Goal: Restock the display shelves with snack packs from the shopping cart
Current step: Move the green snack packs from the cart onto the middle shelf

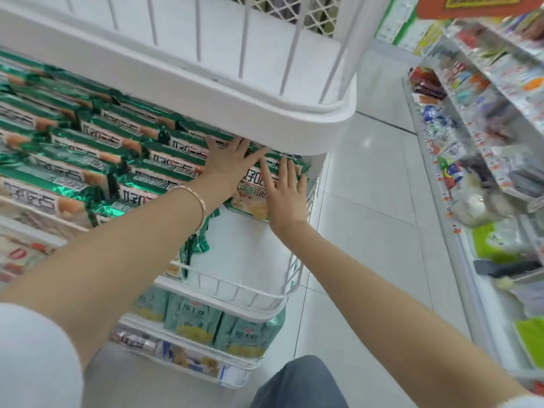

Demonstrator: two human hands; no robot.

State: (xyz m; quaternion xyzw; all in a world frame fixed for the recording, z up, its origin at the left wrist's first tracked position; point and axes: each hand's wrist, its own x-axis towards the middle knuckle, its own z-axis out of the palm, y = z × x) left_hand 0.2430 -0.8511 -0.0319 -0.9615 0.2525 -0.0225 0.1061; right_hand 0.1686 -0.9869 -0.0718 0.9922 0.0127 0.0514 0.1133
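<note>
Snack pack (250,199) is lying at the right end of the middle shelf (244,254), toward the back, and I am pressing it flat with both hands. My left hand (232,161) is spreading straight fingers over its far edge and the neighbouring green packs (97,136), and my right hand (287,191) is lying open on its right side, neither gripping. I am judging this the settling step of one placement; next I am needing another pack from the cart, which is not showing here. The upper tier's rim (265,119) is hanging close over my fingertips, so pulling out is calling for a low path. Bare shelf floor is showing in front, up to the wire rail (235,286), and the aisle floor (371,201) is running past on my right.
</note>
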